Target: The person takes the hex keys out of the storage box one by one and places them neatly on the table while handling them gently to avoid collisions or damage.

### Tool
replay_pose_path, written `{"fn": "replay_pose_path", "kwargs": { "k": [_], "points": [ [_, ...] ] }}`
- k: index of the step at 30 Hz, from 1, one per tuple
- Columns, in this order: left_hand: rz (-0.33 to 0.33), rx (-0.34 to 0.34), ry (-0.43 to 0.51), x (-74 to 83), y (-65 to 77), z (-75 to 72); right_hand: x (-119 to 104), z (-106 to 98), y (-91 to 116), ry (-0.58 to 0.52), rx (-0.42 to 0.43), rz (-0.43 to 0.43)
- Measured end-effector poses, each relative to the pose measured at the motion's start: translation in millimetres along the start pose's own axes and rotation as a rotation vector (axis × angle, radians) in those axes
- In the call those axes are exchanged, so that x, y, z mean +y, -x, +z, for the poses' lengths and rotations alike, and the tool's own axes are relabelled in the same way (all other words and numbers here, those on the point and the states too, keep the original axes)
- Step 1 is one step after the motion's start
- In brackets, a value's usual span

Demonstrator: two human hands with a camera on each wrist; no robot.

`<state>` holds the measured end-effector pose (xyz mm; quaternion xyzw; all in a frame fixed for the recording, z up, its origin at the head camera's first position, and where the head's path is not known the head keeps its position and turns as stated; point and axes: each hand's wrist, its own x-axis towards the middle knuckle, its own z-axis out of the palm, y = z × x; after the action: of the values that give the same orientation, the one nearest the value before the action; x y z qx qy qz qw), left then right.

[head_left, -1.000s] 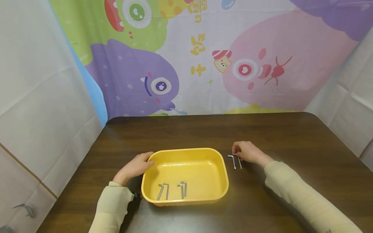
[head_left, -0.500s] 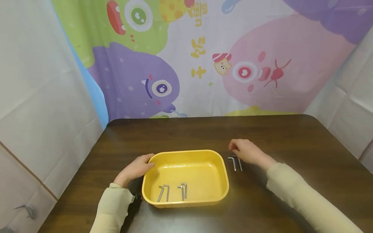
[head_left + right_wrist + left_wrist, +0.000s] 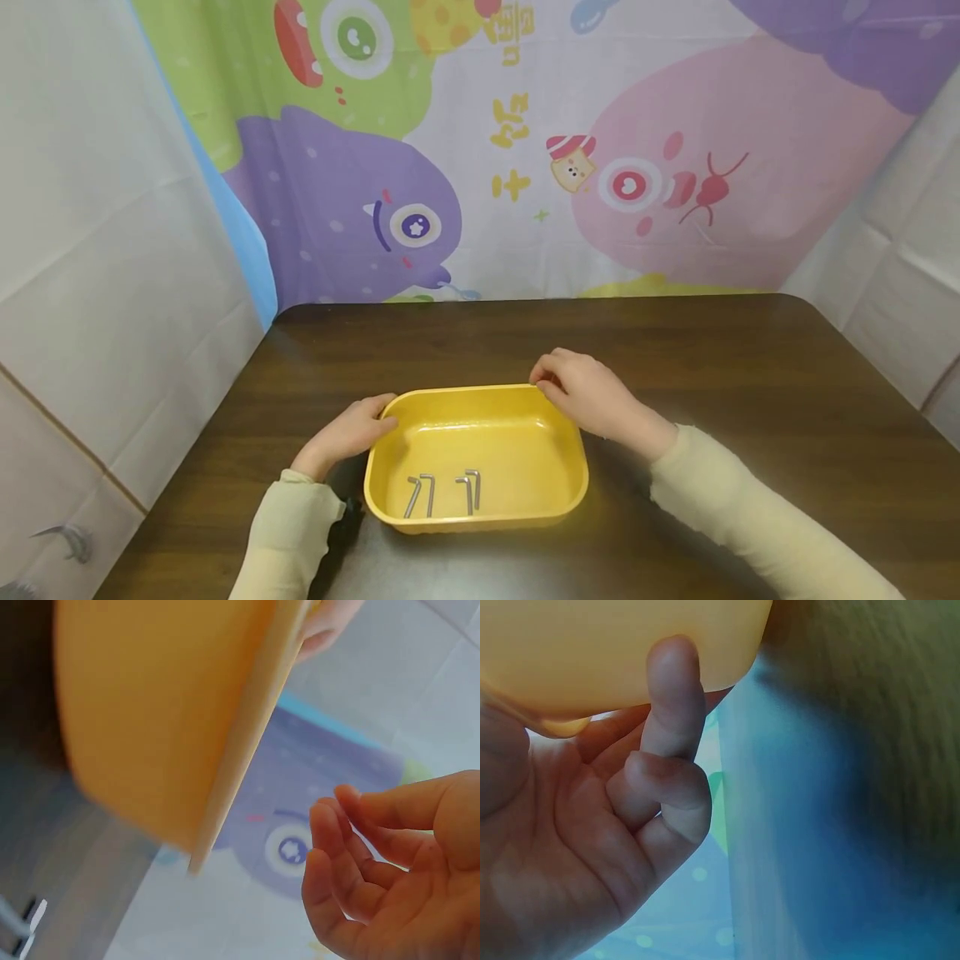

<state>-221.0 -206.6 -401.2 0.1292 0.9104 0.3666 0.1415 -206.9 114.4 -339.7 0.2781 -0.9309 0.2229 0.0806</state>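
Observation:
My left hand (image 3: 352, 431) grips the back left corner of a yellow plastic tray (image 3: 480, 522), thumb over the rim. In the left wrist view, a finger (image 3: 673, 679) presses against its outer wall. Several L-shaped Allen keys (image 3: 431, 494) lie inside along the near side, in two pairs. My right hand (image 3: 588, 396) hovers at the back right corner, its fingers loosely bent. Seen from the right wrist, nothing sits between those fingers, and the tray's outer side (image 3: 150, 697) faces them. Metal keys (image 3: 22, 930) show on the table at that view's lower left; the right hand hides them from the head view.
The dark wood table (image 3: 705, 333) runs back to a cartoon-printed curtain (image 3: 517, 250). Pale panels stand to the left (image 3: 97, 250) and right (image 3: 900, 242).
My right hand has moved left from the Allen keys on the table to the tray's back right corner, covering those keys. My left hand stays on the tray; the keys inside have not shifted.

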Motion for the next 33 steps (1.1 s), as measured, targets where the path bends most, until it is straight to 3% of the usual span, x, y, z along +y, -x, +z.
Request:
{"fn": "replay_pose_path", "kwargs": {
  "k": [6,13,23,33],
  "points": [
    [-0.006,-0.001,-0.004,0.9,-1.8,0.9,-26,15,1,0.017,-0.061,-0.036],
    [-0.004,0.01,-0.01,0.0,-2.5,0.5,-42,40,6,-0.025,-0.161,-0.106],
    [-0.002,0.015,-0.013,-0.2,-0.4,1.1,-53,71,19,0.011,-0.261,-0.097],
    [0.012,0.011,-0.021,-1.5,-1.7,0.7,-51,83,20,-0.026,-0.309,-0.049]
  ]
}}
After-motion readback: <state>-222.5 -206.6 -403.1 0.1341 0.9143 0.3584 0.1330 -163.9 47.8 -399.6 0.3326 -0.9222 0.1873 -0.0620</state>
